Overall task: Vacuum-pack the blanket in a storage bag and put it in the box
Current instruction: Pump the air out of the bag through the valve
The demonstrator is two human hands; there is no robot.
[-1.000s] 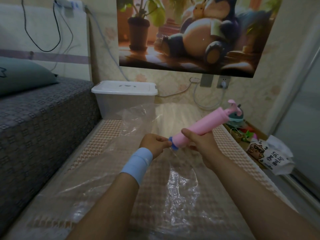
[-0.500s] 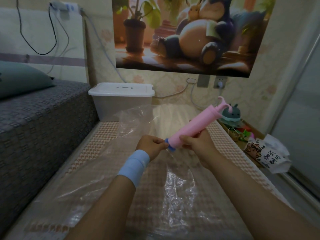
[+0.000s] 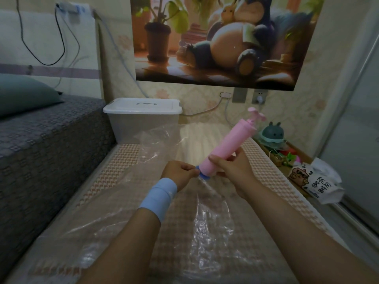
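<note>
Dim, soft focus, warped edges

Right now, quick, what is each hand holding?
Left hand: pinches the storage bag right by the blue tip of the pink pump.
Right hand: grips the pink pump.

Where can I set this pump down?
The pump could go on the box lid ahead, or the grey bed on your left, between pillow and bag; both bare. The right edge is crowded with toys and a packet.
</note>
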